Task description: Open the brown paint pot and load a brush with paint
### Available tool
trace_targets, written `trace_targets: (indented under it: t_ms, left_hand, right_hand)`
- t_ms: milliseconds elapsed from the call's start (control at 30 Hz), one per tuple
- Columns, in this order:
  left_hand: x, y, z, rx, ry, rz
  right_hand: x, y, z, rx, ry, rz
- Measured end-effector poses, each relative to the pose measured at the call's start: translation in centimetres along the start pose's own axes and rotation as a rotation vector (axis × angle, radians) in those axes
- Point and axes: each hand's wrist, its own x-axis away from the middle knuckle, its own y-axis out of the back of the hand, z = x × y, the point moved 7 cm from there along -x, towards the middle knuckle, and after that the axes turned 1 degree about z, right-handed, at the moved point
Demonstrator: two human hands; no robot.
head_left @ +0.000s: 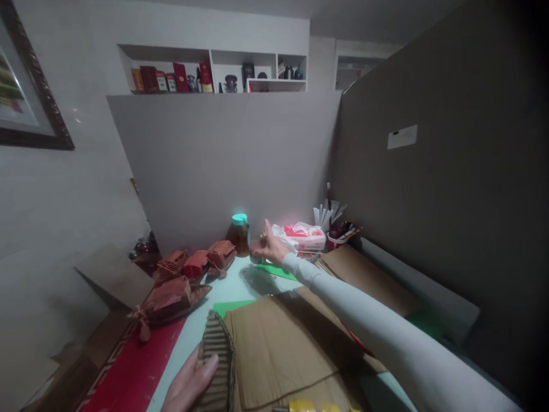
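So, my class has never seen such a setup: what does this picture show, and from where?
No machine here: these are a person's two bare hands, seen by a camera worn on the head, looking forward and down. The left hand holds a ridged cardboard piece. The right hand stretches forward to a small brownish object, too unclear to name. Flat cardboard lies on the table, reddish boat-like models sit to the left, and a teal-lidded jar stands farther back.

My head camera (the only view) faces forward and down, past my hands (191, 379) across the worktop (231, 284) to a grey panel (240, 157).
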Motion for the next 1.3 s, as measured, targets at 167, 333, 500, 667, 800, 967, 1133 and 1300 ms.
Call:
trace_targets:
  t_ms: [167, 333, 500, 667, 800, 967, 1133, 1300]
  left_hand:
    - [0.7, -0.7, -0.5, -0.089, 0.013, 0.018]
    - [1.8, -1.0, -1.4, -0.235, -0.001, -0.003]
    - [2.4, -1.7, -1.6, -0.324, -0.063, 0.038]
    - [1.3, -1.0, -1.3, -0.588, -0.090, 0.081]
    - [1.0, -0.6, -0.8, -0.674, -0.095, 0.045]
    - [2.0, -0.9, -1.7, -0.689, -0.235, -0.054]
    - [2.7, -0.8, -3.2, -0.873, -0.248, -0.144]
    - [3.0, -0.2, -4.5, -0.973, -0.313, -0.226]
  right_hand:
    - [6.3, 3.0, 2.5, -0.003, 0.105, 0.046]
    - [14.5, 4.9, 2.9, -0.030, 0.131, 0.118]
    - [21.1, 6.2, 1.7, -0.035, 0.090, 0.083]
    - [24.5, 5.9, -0.2, -0.061, 0.035, 0.046]
    - [25.3, 5.1, -1.6, -0.112, 0.018, 0.010]
    - [25.6, 4.7, -2.4, -0.163, 0.041, 0.004]
    - [25.8, 5.1, -2.3, -0.174, 0.076, 0.005]
    - [25.8, 5.5, -1.9, -0.148, 0.095, -0.008]
